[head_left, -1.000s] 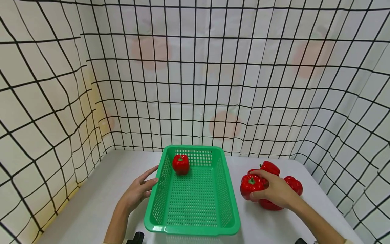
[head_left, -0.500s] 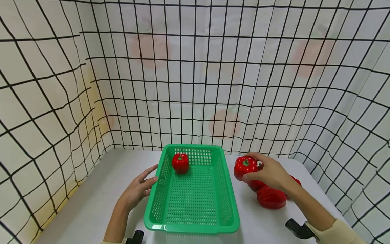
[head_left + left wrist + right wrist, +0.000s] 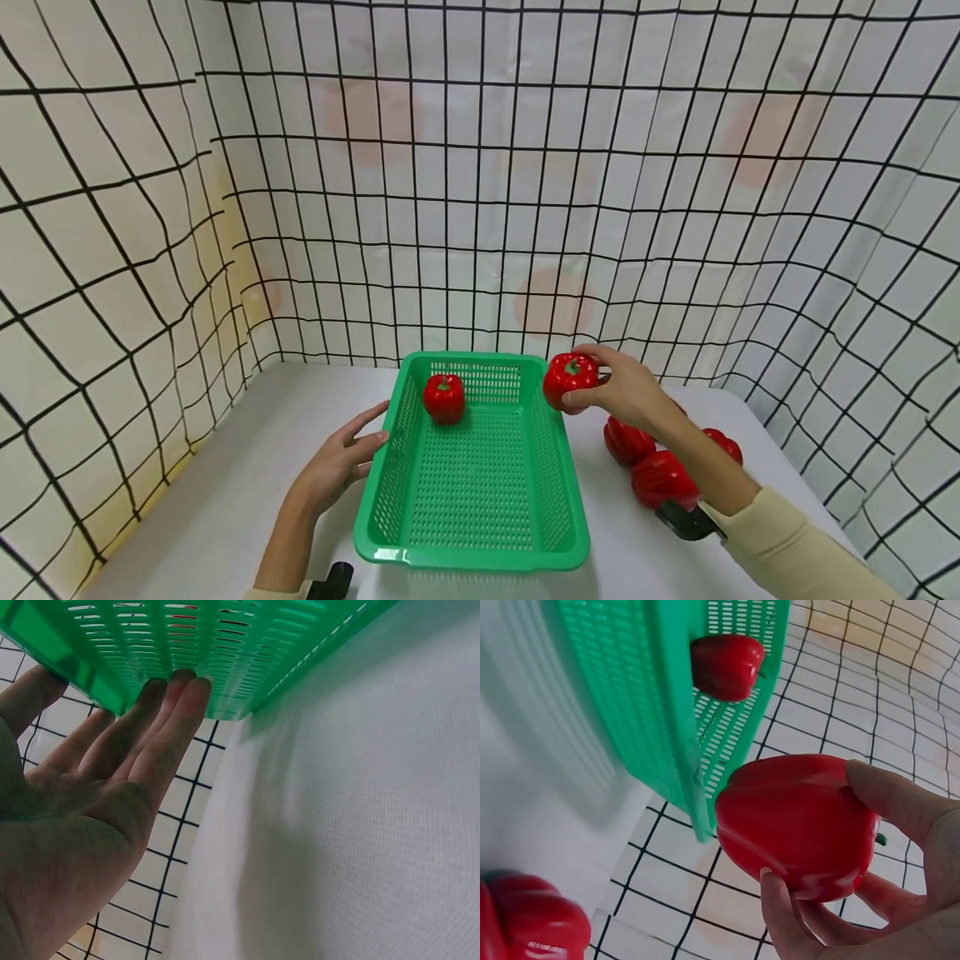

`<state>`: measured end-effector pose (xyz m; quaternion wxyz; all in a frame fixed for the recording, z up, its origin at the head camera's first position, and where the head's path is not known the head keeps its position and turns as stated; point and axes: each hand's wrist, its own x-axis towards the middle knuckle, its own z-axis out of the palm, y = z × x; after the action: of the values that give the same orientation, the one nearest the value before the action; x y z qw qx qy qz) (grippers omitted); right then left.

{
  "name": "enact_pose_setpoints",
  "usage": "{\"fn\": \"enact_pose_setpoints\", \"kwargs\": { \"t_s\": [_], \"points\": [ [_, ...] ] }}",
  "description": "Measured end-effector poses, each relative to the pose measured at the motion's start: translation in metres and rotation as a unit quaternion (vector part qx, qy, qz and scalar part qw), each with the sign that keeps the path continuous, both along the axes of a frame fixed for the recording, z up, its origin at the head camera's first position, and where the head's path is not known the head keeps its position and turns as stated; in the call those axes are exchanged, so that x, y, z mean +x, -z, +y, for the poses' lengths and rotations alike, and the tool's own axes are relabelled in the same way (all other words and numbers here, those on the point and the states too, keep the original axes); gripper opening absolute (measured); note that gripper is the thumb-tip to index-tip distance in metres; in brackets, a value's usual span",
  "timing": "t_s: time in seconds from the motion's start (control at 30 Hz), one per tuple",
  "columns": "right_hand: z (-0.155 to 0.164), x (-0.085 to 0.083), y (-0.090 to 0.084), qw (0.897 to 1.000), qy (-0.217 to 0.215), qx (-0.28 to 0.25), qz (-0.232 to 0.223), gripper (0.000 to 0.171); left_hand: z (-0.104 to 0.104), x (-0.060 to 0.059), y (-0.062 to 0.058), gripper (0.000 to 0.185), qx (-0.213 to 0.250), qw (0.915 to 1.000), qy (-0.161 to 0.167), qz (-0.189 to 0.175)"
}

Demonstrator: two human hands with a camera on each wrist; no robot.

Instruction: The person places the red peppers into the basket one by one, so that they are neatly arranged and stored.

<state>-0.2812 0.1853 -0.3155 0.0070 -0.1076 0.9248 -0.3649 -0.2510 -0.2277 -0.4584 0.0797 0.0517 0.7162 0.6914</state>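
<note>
My right hand [image 3: 624, 385] grips a red bell pepper [image 3: 570, 382] by its sides, level with the right rim of the green basket [image 3: 472, 560] near its far corner. The right wrist view shows thumb and fingers around the held pepper [image 3: 799, 825], its stem toward the palm. Another red bell pepper [image 3: 444, 398] stands upright in the basket's far left corner. Against the basket's left outer wall, my left hand [image 3: 336, 467] rests with its fingers extended. Those fingertips touch the slotted wall in the left wrist view [image 3: 176, 694].
Several red bell peppers [image 3: 663, 477] lie on the white table [image 3: 202, 500] right of the basket, partly hidden by my right forearm. A black wire grid [image 3: 480, 200] rises along the back and both sides of the table.
My right hand has lifted the bell pepper from the pile and carried it left and away from me to the basket's right rim. My left hand has stayed in place.
</note>
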Motion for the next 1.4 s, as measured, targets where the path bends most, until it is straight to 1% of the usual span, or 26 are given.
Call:
{"fn": "enact_pose_setpoints", "kwargs": {
  "t_s": [0.17,0.3,0.53,0.63,0.73,0.9,1.13,1.2,1.4],
  "points": [
    [-0.014,-0.012,0.0,1.0,-0.01,-0.011,0.004,0.075,0.0,0.001,0.001,0.067,-0.001,1.0,0.002,0.001],
    [-0.026,-0.019,0.0,1.0,-0.016,-0.014,0.007,0.075,0.0,0.001,0.001,0.067,-0.001,1.0,0.002,0.002],
    [-0.048,-0.035,0.003,0.999,-0.014,-0.033,-0.02,0.074,0.0,0.0,-0.001,0.067,0.004,1.0,0.002,-0.003],
    [-0.057,-0.043,0.007,0.998,-0.017,-0.055,-0.027,0.074,-0.001,0.0,-0.001,0.066,0.006,1.0,0.004,-0.002],
    [-0.065,-0.049,0.011,0.997,-0.02,-0.074,-0.032,0.071,-0.002,0.0,0.0,0.066,0.008,0.9999,0.012,0.001],
    [-0.074,-0.055,0.016,0.992,-0.017,-0.111,-0.052,0.069,-0.002,-0.002,0.0,0.066,0.011,0.9996,0.024,0.004],
    [-0.084,-0.066,0.031,0.977,-0.013,-0.194,-0.09,0.07,0.0,-0.005,0.001,0.066,0.014,0.9995,0.028,0.007],
    [-0.088,-0.069,0.037,0.974,-0.012,-0.203,-0.097,0.072,0.0,-0.005,0.001,0.066,0.014,0.9995,0.027,0.005],
    [-0.1,-0.074,0.051,0.973,0.001,-0.203,-0.107,0.073,-0.002,-0.003,0.001,0.066,0.011,0.9996,0.025,0.004]
  ]
}}
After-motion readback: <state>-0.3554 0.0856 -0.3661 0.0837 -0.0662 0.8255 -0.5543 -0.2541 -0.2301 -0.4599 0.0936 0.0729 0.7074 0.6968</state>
